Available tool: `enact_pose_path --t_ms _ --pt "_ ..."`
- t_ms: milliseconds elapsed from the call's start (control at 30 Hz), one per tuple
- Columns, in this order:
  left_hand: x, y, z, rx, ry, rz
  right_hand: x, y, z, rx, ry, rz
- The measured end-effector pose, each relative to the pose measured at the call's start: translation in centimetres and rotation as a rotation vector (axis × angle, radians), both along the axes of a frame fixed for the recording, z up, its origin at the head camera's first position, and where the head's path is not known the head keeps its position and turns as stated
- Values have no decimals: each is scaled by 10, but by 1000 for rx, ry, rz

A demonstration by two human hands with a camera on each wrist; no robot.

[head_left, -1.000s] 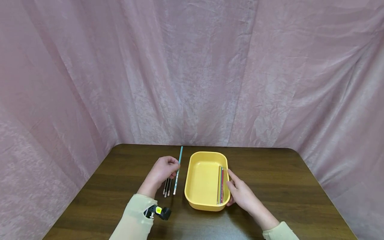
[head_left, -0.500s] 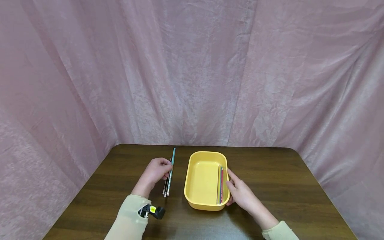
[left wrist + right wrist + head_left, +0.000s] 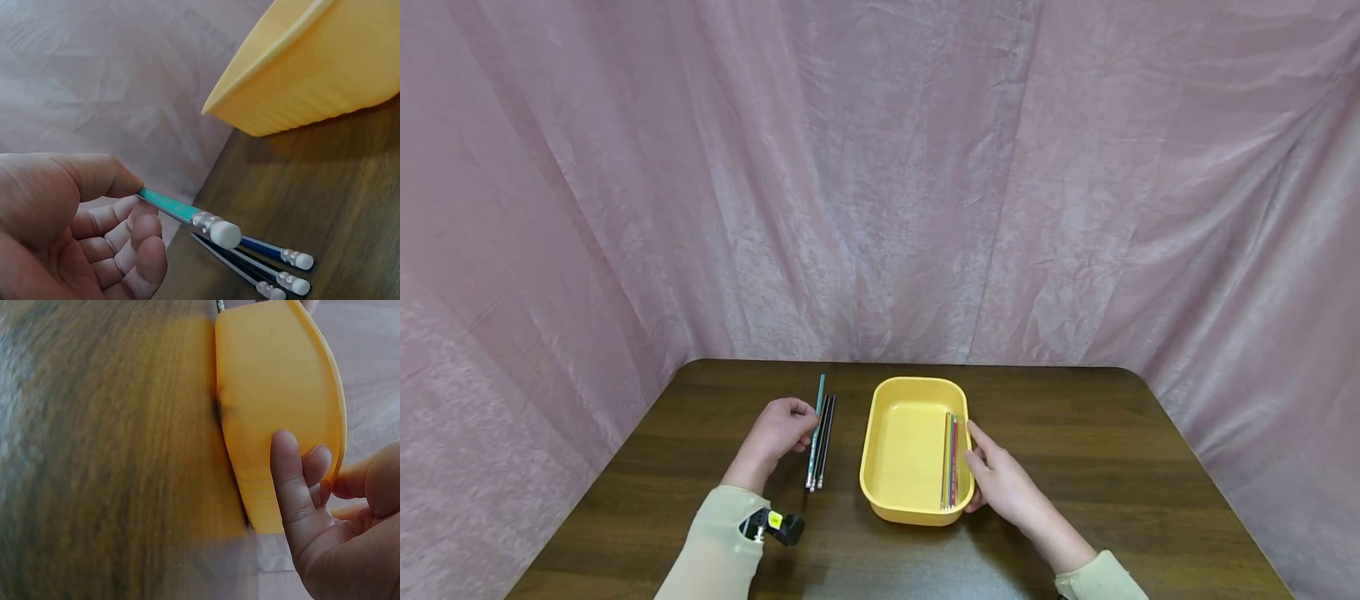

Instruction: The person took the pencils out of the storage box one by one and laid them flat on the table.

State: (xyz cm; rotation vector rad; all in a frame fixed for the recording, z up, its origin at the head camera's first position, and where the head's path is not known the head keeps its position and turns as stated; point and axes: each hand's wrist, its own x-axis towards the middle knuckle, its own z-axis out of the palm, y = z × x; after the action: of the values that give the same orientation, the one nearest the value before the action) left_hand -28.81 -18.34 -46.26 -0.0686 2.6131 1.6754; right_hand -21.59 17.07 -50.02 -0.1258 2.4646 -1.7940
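Note:
My left hand [image 3: 780, 431] pinches a teal pencil [image 3: 172, 206] between thumb and index finger, its white eraser end toward me. Several dark pencils [image 3: 827, 433] lie side by side on the table just right of that hand, and the teal one is held close beside them. In the left wrist view a dark blue pencil [image 3: 265, 248] shows among them, white erasers outward. At the right, my right hand [image 3: 1003, 483] holds the rim of a yellow plastic tray [image 3: 275, 381], with fingers against its outer wall. Inside the tray, several coloured pencils [image 3: 951, 462] lie along the right wall.
The brown wooden table [image 3: 1097, 450] has its far edge close to a pink curtain [image 3: 910, 183]. A small black wrist camera [image 3: 778, 525] sits on the left sleeve.
My left hand has moved left with the teal pencil, passing over the dark pencils to their left side. The right hand stays at the tray.

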Motion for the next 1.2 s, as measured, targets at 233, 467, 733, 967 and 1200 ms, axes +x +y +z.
enact_pose_path --t_ms 233,467,733,967,1200 --pt "-3 -7 -7 -13 -26 22 0 0 -2 1 2 1" --pt "-6 -14 -13 -40 -36 30 0 0 -2 0 6 -3" --pt "-15 -19 -20 -106 -61 40 1 1 0 -1 -7 8" --pt "-17 -22 -25 -177 -72 50 -1 1 -2 2 -18 8" --pt "-20 -23 -33 -186 -59 47 0 2 -2 14 -17 6"
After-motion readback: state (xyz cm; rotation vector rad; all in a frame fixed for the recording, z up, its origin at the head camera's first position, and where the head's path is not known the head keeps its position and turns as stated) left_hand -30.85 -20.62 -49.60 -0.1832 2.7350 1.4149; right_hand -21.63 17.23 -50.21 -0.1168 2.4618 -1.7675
